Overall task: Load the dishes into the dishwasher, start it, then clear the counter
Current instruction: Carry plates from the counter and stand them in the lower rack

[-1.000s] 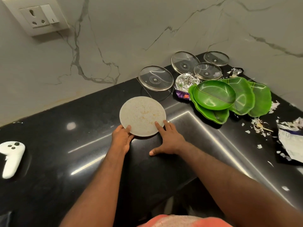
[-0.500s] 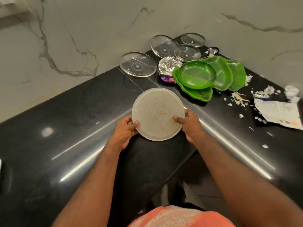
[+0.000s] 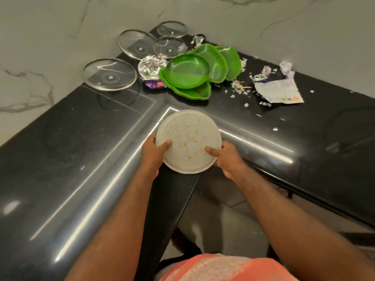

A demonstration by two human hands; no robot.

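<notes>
At the inner corner of the black counter (image 3: 60,159), half out past its edge, holds a soiled white plate (image 3: 189,138) roughly level between both hands. Grips the plate's left rim with the left hand (image 3: 152,157), thumb (image 3: 165,144) laid on the upper face and fingers under the plate (hidden by it). Grips the right rim the same way with the right hand (image 3: 227,159), thumb on top. Across the plate's face, crumbs and yellowish smears. Farther back in the corner, lying on the counter, a stack of green plates (image 3: 186,75), overlapping and fanned toward the right. Just left of them, a crumpled foil tray (image 3: 149,66) touching a purple wrapper (image 3: 154,84). Beside the marble wall (image 3: 60,27), a large glass lid (image 3: 110,74), with three more glass lids (image 3: 170,47) deeper in the corner. Right of the green plates, a torn paper packet (image 3: 278,92) among scattered white scraps (image 3: 239,86).
</notes>
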